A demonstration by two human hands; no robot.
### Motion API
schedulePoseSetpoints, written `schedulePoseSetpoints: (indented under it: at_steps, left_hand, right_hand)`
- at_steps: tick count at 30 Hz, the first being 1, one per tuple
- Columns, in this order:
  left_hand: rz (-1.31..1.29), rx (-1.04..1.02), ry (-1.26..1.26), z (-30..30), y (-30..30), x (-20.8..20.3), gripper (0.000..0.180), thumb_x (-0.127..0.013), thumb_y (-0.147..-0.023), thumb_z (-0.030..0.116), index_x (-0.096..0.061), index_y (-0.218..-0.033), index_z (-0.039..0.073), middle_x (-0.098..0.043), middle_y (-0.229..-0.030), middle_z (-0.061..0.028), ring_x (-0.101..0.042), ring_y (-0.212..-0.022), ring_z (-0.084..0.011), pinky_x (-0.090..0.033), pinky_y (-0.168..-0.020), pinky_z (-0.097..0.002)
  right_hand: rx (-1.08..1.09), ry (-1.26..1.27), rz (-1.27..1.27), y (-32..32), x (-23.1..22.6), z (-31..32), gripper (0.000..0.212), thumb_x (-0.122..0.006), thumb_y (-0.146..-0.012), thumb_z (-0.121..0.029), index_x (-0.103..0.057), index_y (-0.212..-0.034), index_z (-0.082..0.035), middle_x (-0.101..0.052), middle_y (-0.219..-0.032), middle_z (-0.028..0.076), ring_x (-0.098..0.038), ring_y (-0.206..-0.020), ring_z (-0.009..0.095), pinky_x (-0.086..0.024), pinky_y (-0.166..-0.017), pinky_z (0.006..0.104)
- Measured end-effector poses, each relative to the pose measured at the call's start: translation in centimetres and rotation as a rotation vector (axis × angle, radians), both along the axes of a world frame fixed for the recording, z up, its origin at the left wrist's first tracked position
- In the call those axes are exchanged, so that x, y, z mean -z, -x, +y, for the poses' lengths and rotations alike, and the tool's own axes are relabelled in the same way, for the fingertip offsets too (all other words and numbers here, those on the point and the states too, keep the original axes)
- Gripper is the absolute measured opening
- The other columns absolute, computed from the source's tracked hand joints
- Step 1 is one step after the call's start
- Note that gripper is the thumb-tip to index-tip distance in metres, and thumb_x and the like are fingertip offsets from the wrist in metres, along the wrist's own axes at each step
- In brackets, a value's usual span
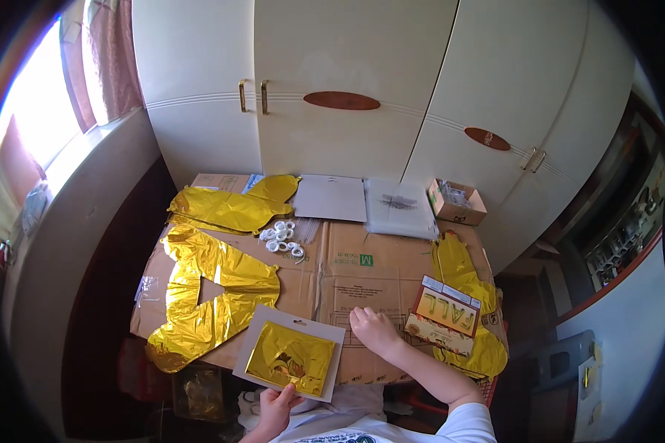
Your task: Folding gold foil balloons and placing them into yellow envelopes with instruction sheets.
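My left hand (275,410) grips the lower edge of a grey backing card (334,336) with a hang slot at its top. A folded gold foil balloon (292,358) lies flat on that card, with my thumb over its lower edge. To the right, my right hand (374,330) rests low over the cardboard surface with its fingers curled in; whatever they may hold is hidden. Right of it lies a printed header card (445,314) in orange and cream, on top of flat gold foil balloons (457,262). An A-shaped gold foil balloon (229,314) spreads out on the left.
Cardboard (355,258) covers the table. Along its back are another gold balloon (222,207), grey cards (330,198), clear plastic bags (401,207) and a small open box (462,213) of packets. White ribbon rolls (279,238) lie beside clear straws (307,229). Tall cabinets (347,52) stand behind.
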State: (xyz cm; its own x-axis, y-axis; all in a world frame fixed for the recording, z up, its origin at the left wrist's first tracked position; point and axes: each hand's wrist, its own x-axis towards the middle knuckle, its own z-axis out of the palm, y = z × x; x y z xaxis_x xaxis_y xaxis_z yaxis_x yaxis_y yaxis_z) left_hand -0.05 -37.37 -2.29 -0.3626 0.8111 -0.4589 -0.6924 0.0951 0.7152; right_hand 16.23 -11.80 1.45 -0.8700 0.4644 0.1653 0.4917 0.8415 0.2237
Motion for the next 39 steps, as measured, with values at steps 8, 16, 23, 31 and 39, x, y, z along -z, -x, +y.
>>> schedulePoseSetpoints:
  at_steps: [8, 16, 23, 31, 39]
  left_hand:
    - [0.078, -0.063, 0.028, -0.2, 0.8, -0.2, 0.02, -0.058, -0.097, 0.011, -0.064, -0.108, -0.005, -0.07, -0.102, -0.0131, -0.07, -0.085, -0.018, -0.06, -0.074, -0.0319]
    - [0.093, -0.072, 0.04, -1.2, 1.6, 0.2, 0.02, -0.058, -0.097, 0.011, -0.063, -0.109, -0.005, -0.07, -0.103, -0.0136, -0.07, -0.086, -0.0187, -0.06, -0.073, -0.0322]
    - [0.095, 0.004, 0.031, -2.0, 1.8, -0.2, 0.022, -0.058, -0.098, 0.011, -0.063, -0.109, -0.007, -0.069, -0.104, -0.0139, -0.07, -0.088, -0.0198, -0.061, -0.076, -0.0335]
    - [0.064, 0.219, 0.047, -1.2, 0.1, -0.3, 0.025, -0.056, -0.099, 0.012, -0.062, -0.112, -0.008, -0.069, -0.107, -0.0155, -0.069, -0.094, -0.0217, -0.06, -0.081, -0.0332]
    - [-0.091, 0.311, 0.09, -0.7, -0.7, -0.4, 0.028, -0.054, -0.1, 0.012, -0.06, -0.116, -0.009, -0.067, -0.113, -0.0177, -0.068, -0.1, -0.0234, -0.06, -0.083, -0.0313]
  right_hand:
    - [-0.164, -0.032, 0.284, -0.9, -2.0, -1.0, 0.022, -0.067, -0.073, -0.022, -0.065, -0.087, -0.006, -0.057, -0.079, 0.003, -0.059, -0.08, 0.018, -0.055, -0.066, 0.0309]
    - [-0.055, 0.184, 0.361, -1.9, 0.9, -2.8, 0.014, -0.065, -0.08, -0.019, -0.068, -0.091, -0.01, -0.061, -0.08, 0.001, -0.063, -0.081, 0.02, -0.055, -0.067, 0.0325]
    - [0.087, 0.583, 0.54, -2.0, 0.0, -2.1, 0.011, -0.068, -0.086, -0.021, -0.072, -0.085, -0.011, -0.068, -0.082, 0.008, -0.066, -0.08, 0.027, -0.054, -0.072, 0.038]
    - [0.165, 0.6, 0.727, 0.6, -0.2, -2.9, 0.007, -0.068, -0.085, -0.017, -0.07, -0.086, -0.01, -0.065, -0.083, 0.008, -0.066, -0.073, 0.028, -0.054, -0.066, 0.0379]
    - [0.045, 0.331, 0.621, 1.8, 0.4, -3.8, 0.004, -0.069, -0.084, -0.014, -0.066, -0.086, -0.013, -0.061, -0.083, 0.002, -0.066, -0.079, 0.023, -0.056, -0.066, 0.0348]
